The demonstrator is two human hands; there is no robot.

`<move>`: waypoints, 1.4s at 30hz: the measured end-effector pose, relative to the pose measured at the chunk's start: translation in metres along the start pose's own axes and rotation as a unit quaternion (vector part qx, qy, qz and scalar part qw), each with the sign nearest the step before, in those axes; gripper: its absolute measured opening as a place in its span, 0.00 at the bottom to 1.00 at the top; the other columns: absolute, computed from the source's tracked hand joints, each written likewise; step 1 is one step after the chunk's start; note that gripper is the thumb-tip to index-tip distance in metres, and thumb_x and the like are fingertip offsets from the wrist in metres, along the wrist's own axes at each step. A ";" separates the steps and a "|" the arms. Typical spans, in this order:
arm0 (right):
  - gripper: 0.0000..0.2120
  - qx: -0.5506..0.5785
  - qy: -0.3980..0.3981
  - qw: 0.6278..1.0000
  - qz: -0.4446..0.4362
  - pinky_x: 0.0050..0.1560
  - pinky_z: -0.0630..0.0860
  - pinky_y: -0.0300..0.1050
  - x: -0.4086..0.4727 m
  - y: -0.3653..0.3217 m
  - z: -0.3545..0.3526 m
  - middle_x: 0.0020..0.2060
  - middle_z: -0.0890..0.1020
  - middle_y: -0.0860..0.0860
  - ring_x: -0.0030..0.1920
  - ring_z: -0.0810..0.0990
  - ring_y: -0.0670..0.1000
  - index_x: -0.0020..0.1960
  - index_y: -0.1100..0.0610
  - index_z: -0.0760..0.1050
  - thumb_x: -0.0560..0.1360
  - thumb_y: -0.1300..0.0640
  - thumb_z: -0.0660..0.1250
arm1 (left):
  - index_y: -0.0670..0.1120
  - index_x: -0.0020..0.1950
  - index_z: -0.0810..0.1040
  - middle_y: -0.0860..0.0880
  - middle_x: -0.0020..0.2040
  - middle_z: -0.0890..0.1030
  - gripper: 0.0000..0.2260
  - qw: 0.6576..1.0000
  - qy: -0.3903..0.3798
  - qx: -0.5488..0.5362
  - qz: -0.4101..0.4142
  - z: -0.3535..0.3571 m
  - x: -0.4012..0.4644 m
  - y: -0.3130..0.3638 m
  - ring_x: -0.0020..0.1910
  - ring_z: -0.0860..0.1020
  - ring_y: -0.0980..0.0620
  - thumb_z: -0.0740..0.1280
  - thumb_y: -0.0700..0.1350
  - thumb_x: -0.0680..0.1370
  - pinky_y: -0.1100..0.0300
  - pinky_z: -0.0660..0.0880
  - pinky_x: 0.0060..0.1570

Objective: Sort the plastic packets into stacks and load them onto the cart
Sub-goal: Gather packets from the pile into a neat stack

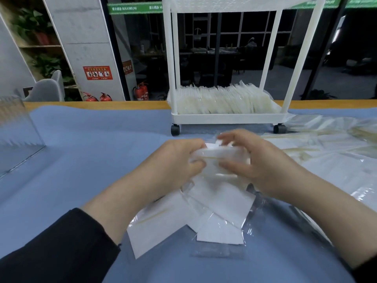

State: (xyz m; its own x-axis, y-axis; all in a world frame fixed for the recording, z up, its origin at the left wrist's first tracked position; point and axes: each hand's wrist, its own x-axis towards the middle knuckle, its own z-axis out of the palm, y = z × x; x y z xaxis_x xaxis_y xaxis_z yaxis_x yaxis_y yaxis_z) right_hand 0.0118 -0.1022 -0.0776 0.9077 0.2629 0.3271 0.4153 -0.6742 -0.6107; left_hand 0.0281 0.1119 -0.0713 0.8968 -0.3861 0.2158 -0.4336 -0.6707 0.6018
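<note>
Both hands hold one small stack of plastic packets (pixel 221 155) above the blue tabletop (pixel 85 160): the left hand (pixel 175 160) curls its grip round the stack's left end, the right hand (pixel 259 160) pinches its right end. More packets (pixel 204 217) lie loose just nearer. Farther off, the white cart (pixel 226 117) carries a row of upright packets. A green banner (pixel 134 8) far left reads "MAXIMUM".

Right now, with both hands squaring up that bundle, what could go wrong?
1. The stack of packets is held only at its ends by the left hand and right hand; slick plastic could slide out.
2. Loose packets lie fanned beneath and could be dragged along.
3. The cart's bottom shelf already looks packed, so fitting more may be tight.
</note>
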 end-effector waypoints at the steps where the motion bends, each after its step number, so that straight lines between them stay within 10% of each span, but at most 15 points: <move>1: 0.20 -0.011 0.042 0.999 -0.009 0.58 0.78 0.43 0.000 0.001 -0.002 0.60 0.74 0.36 0.57 0.75 0.38 0.64 0.36 0.70 0.74 0.45 0.70 | 0.54 0.45 0.77 0.51 0.37 0.78 0.05 1.000 0.023 0.004 -0.001 -0.004 0.001 -0.001 0.36 0.77 0.50 0.69 0.45 0.79 0.56 0.75 0.38; 5: 0.22 -0.026 0.124 0.991 -0.041 0.64 0.75 0.47 -0.004 -0.015 -0.017 0.60 0.74 0.36 0.61 0.75 0.39 0.67 0.42 0.71 0.74 0.39 0.66 | 0.51 0.46 0.77 0.50 0.35 0.77 0.05 0.986 0.156 -0.060 -0.014 -0.036 -0.003 -0.002 0.30 0.69 0.56 0.67 0.42 0.79 0.63 0.66 0.29; 10: 0.16 -0.107 -0.053 0.991 -0.066 0.53 0.71 0.31 0.000 -0.060 -0.018 0.53 0.75 0.29 0.55 0.71 0.27 0.59 0.36 0.73 0.72 0.39 0.70 | 0.50 0.47 0.78 0.44 0.41 0.80 0.04 0.972 0.227 -0.033 -0.045 -0.065 -0.019 -0.025 0.39 0.76 0.42 0.65 0.43 0.80 0.48 0.74 0.36; 14: 0.26 -0.199 -0.251 0.946 -0.049 0.59 0.69 0.36 0.005 -0.083 0.017 0.63 0.72 0.30 0.59 0.71 0.34 0.70 0.36 0.68 0.74 0.37 0.70 | 0.46 0.47 0.77 0.47 0.38 0.77 0.03 0.970 0.233 -0.031 -0.064 -0.063 -0.031 -0.049 0.34 0.70 0.48 0.65 0.40 0.79 0.58 0.66 0.29; 18: 0.30 -0.216 -0.279 0.933 -0.068 0.56 0.68 0.36 0.003 -0.076 0.041 0.64 0.68 0.33 0.60 0.70 0.40 0.74 0.38 0.64 0.74 0.38 0.70 | 0.45 0.46 0.77 0.43 0.39 0.77 0.04 0.971 0.223 -0.025 -0.076 -0.066 -0.030 -0.057 0.32 0.66 0.53 0.64 0.41 0.79 0.62 0.61 0.27; 23: 0.25 -0.208 -0.234 0.947 -0.078 0.58 0.60 0.35 0.001 -0.074 0.050 0.58 0.70 0.32 0.58 0.66 0.38 0.73 0.35 0.64 0.78 0.43 0.67 | 0.47 0.48 0.79 0.43 0.38 0.78 0.06 0.978 0.193 -0.050 -0.059 -0.069 -0.033 -0.052 0.32 0.69 0.53 0.63 0.40 0.80 0.58 0.65 0.30; 29: 0.02 -0.069 -0.056 0.994 -0.060 0.47 0.68 0.28 0.008 -0.061 0.037 0.46 0.81 0.36 0.50 0.77 0.36 0.48 0.41 0.80 0.76 0.48 0.71 | 0.54 0.52 0.83 0.49 0.44 0.84 0.11 0.986 0.113 -0.105 -0.057 -0.071 -0.040 -0.045 0.32 0.73 0.57 0.63 0.41 0.82 0.56 0.73 0.40; 38: 0.04 -0.033 0.127 0.990 -0.048 0.47 0.70 0.31 0.016 -0.048 0.041 0.41 0.81 0.42 0.45 0.77 0.42 0.46 0.48 0.79 0.76 0.50 0.72 | 0.56 0.47 0.81 0.48 0.39 0.81 0.03 0.996 -0.032 -0.077 -0.031 -0.045 -0.042 -0.034 0.35 0.75 0.52 0.72 0.48 0.78 0.56 0.73 0.39; 42: 0.07 -0.043 0.161 0.986 -0.016 0.49 0.69 0.31 0.019 -0.043 0.037 0.47 0.78 0.41 0.48 0.76 0.40 0.53 0.44 0.74 0.77 0.44 0.68 | 0.49 0.45 0.80 0.45 0.36 0.79 0.04 0.987 0.136 -0.079 -0.039 -0.059 -0.037 -0.044 0.30 0.70 0.54 0.69 0.40 0.78 0.58 0.68 0.31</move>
State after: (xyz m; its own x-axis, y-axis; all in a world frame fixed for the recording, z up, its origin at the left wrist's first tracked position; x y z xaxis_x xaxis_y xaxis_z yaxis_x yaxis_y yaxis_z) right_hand 0.0135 -0.0429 -0.0720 0.8222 0.0609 0.5659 0.4240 -0.7289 -0.5375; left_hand 0.0187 0.1928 -0.0606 0.9264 -0.1381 0.3504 -0.3630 -0.5754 0.7329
